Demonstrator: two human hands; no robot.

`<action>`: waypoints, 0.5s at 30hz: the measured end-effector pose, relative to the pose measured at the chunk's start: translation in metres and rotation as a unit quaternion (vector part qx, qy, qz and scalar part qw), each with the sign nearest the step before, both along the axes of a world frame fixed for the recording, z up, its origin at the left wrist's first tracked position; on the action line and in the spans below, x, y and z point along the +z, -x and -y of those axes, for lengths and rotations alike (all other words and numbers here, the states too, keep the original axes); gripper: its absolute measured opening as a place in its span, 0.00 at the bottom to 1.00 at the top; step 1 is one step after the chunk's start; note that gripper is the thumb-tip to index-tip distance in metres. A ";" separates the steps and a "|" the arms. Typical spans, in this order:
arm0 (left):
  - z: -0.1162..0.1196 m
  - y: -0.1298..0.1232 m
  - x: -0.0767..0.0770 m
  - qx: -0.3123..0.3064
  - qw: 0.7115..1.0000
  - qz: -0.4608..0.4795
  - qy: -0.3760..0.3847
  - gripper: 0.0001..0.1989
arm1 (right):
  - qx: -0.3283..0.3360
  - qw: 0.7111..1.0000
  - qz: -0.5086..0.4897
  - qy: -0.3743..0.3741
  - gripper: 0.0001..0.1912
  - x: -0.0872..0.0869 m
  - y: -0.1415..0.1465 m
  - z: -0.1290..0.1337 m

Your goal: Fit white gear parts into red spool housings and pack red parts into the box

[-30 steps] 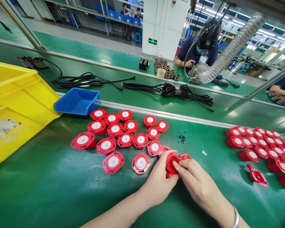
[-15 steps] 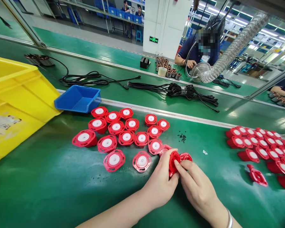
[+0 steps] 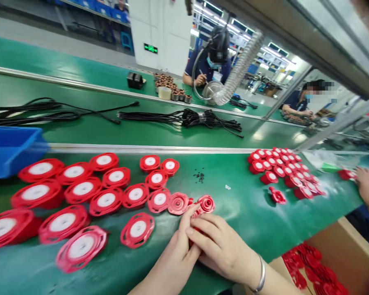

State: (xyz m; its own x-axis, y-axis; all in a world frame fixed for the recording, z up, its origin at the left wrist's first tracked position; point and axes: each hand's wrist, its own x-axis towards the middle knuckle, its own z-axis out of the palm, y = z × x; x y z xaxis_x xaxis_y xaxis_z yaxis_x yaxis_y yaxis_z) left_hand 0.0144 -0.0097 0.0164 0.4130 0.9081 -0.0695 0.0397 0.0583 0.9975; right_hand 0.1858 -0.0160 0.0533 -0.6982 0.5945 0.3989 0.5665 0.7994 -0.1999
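Note:
Both my hands meet low over the bench, closed around a red plastic housing (image 3: 199, 230) that their fingers mostly hide. My left hand (image 3: 178, 246) grips it from the left, while my right hand (image 3: 221, 241), with a silver bangle at the wrist, covers it from above and the right. Just beyond my fingertips lies an open red housing (image 3: 207, 203) with a round hollow centre. Beside it is another red housing (image 3: 178, 203) without a white disc. To the left, several red housings with white toothed discs (image 3: 135, 194) stand in loose rows.
Small black pieces (image 3: 199, 176) and a white scrap (image 3: 228, 187) lie ahead. Further right are grouped red housings (image 3: 278, 162) and a co-worker's hand (image 3: 364, 178). A cardboard box (image 3: 347, 233) holds red parts below the edge. Black cables (image 3: 199, 118) and a blue bin (image 3: 12, 151) lie beyond.
The view has swung right, bringing in the cardboard box and a co-worker's hand. My right hand has closed over the held housing, whose open face showed before.

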 end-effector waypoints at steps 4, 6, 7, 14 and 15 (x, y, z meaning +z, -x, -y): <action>0.007 -0.005 -0.012 -0.066 0.998 0.010 0.001 0.33 | -0.069 0.997 0.014 -0.017 0.22 -0.012 -0.026 0.003; 0.007 -0.005 -0.013 -0.090 0.996 0.011 -0.018 0.32 | -0.203 0.977 0.036 -0.049 0.21 -0.026 -0.058 -0.002; 0.007 -0.005 -0.013 -0.087 0.995 0.000 -0.038 0.31 | -0.281 0.954 0.059 -0.085 0.20 -0.034 -0.079 -0.005; 0.002 -0.003 -0.009 0.013 0.983 -0.080 -0.166 0.21 | -0.404 0.900 0.046 -0.155 0.18 -0.059 -0.192 -0.020; 0.001 -0.004 -0.010 0.022 0.982 -0.087 -0.167 0.21 | -0.414 0.895 0.042 -0.162 0.18 -0.056 -0.190 -0.018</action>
State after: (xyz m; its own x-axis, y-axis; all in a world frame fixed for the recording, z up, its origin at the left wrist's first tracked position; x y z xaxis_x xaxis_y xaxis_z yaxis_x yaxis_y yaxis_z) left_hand 0.0182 -0.0107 0.0068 0.3807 0.9091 0.1694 0.2165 -0.2658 0.9394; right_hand 0.3757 0.0023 -0.0029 -0.1077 0.7848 0.6103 0.9935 0.1073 0.0375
